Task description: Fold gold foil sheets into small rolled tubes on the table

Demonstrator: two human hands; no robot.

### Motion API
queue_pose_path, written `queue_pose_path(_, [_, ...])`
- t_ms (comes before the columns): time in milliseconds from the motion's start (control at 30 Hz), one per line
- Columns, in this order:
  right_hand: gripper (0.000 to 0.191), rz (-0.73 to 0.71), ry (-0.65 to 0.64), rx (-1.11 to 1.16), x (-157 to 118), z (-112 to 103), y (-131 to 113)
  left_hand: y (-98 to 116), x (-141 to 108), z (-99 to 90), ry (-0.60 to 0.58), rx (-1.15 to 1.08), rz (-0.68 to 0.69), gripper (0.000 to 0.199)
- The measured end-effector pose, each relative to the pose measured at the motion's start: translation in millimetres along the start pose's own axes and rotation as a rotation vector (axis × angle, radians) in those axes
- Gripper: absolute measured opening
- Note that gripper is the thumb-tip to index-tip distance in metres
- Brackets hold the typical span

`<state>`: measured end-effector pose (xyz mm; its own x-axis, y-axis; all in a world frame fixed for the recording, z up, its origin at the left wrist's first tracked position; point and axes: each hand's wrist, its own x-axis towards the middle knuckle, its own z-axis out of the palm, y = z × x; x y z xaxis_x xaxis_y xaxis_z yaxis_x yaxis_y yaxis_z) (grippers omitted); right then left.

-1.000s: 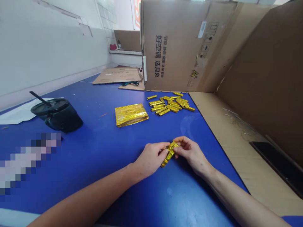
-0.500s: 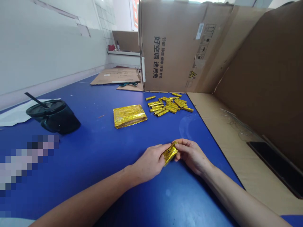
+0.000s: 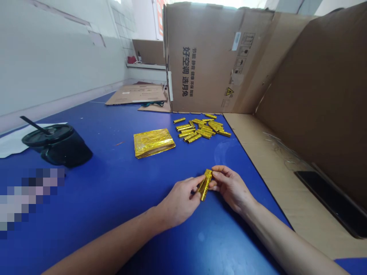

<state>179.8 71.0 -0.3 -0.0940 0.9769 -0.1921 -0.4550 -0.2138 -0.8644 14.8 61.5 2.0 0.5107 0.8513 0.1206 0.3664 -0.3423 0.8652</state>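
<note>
Both my hands meet over the blue table, and between their fingertips is a folded strip of gold holographic foil (image 3: 205, 185), held upright and tapering toward its lower end. My left hand (image 3: 179, 202) pinches its lower part, and my right hand (image 3: 231, 189) grips its top. Farther ahead lies a flat stack of gold foil sheets (image 3: 154, 143). To its right is a loose pile of several folded gold foil sticks (image 3: 200, 129), lying at mixed angles. Neither hand touches the stack or the pile.
A black lidded cup with a straw (image 3: 59, 145) stands at the left on white paper (image 3: 17, 141). Upright cardboard panels (image 3: 206, 57) rise behind the blue table (image 3: 94, 198). A cardboard sheet (image 3: 258, 152) lies to the right, with a black flat device (image 3: 327, 198) on it.
The foil between my hands has gone from a wider folded piece to a narrow upright strip. The whole view has drifted slightly, with the table objects shifting left.
</note>
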Motion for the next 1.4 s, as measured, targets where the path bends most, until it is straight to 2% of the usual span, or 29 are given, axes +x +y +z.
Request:
queue_pose_path(167, [0.026, -0.155, -0.067, -0.159, -4.9, 4.1, 3.4, -7.2, 3.0, 1.0, 0.047, -0.082, -0.064, 0.049])
queue_pose_path(300, [0.026, -0.315, -0.185, -0.524, -10.4, 5.7, 4.4, -9.0, 6.6, -2.1, 0.041, -0.255, -0.124, 0.051])
queue_pose_path(433, [0.047, -0.483, -0.369, -0.871, -15.6, 4.6, 3.0, -6.5, 8.6, -5.4, 0.035, -0.440, -0.148, 0.051])
queue_pose_path(500, [0.051, -0.533, -0.399, -0.998, -15.8, 2.6, 3.1, -5.6, 8.8, -5.7, 0.038, -0.474, -0.158, 0.051])
queue_pose_path(567, [0.048, -0.587, -0.371, -1.078, -15.0, 0.5, 4.0, -5.6, 8.7, -5.3, 0.050, -0.460, -0.167, 0.052])
queue_pose_path(833, [0.048, -0.712, -0.235, -1.204, -17.3, 0.0, 9.3, -5.2, 5.6, -2.4, 0.095, -0.214, -0.112, 0.051])
queue_pose_path(1000, [0.050, -0.707, -0.252, -1.216, -17.6, -0.4, 11.5, 0.1, 3.5, -0.8, 0.106, -0.214, -0.056, 0.050])
queue_pose_path(1400, [0.051, -0.743, -0.231, -1.232, -15.2, -2.7, 13.2, 9.8, 0.7, -1.6, 0.097, -0.240, -0.073, 0.051])
